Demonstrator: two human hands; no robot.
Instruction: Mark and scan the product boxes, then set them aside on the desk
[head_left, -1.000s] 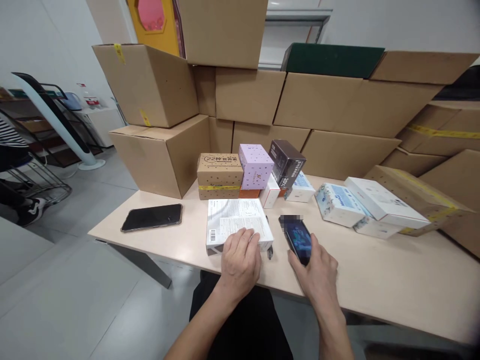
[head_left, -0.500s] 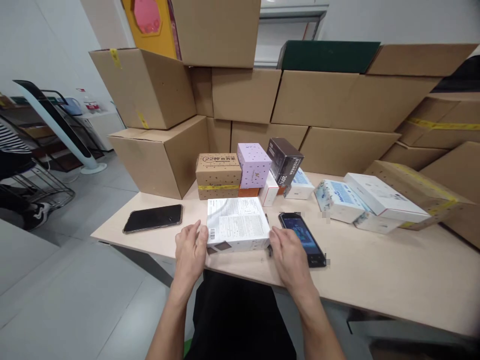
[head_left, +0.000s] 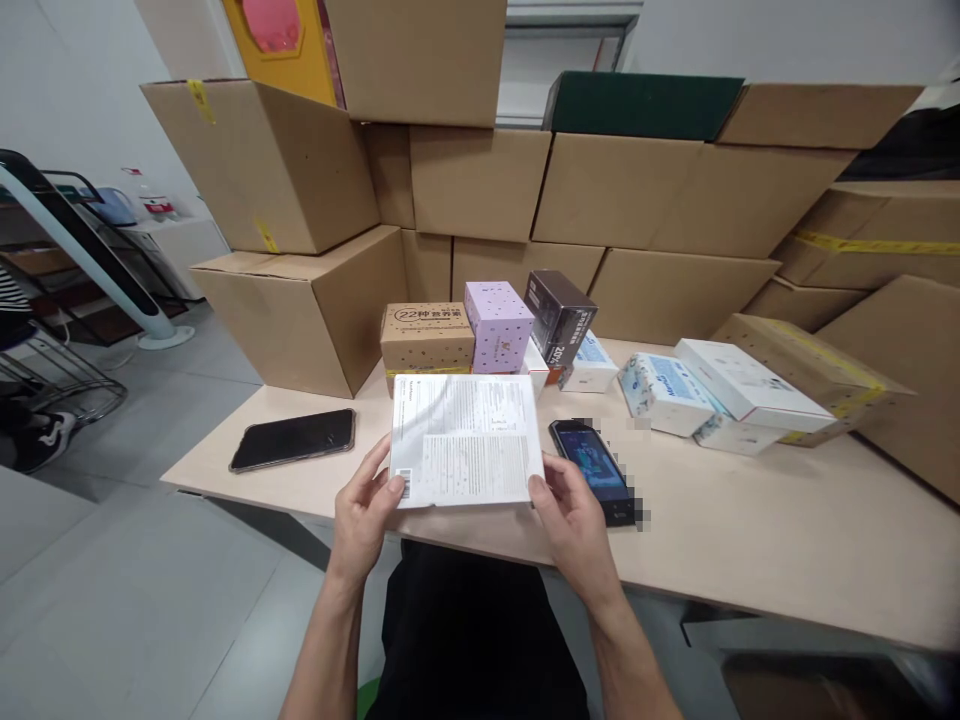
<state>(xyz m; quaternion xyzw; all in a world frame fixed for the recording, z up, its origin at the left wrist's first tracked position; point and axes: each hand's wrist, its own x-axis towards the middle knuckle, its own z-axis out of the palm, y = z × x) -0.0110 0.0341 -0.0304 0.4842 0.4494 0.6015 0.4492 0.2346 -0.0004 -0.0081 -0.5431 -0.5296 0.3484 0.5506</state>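
Between my hands is a white printed box [head_left: 466, 440], its text-covered face tilted up toward me and a barcode at its lower left corner. My left hand [head_left: 364, 510] grips the lower left edge, thumb on the printed face. On the lower right edge my right hand [head_left: 570, 510] closes the same way, thumb in front and fingers behind. Just beyond my right hand lies a handheld device with a lit screen [head_left: 595, 465]. A black smartphone [head_left: 293, 440] rests on the table to the left of my left hand.
Behind the white box stand a brown dotted carton [head_left: 427, 338], a lilac box [head_left: 499, 325] and a dark brown box [head_left: 559, 315]. White-and-blue boxes [head_left: 666, 393] sit to the right on the table [head_left: 750, 530]. Large cardboard boxes [head_left: 480, 185] are stacked along the back.
Both hands have lifted the white box off the table and tipped its printed face toward me. My thumbs now lie on that face. The whole view has shifted slightly.
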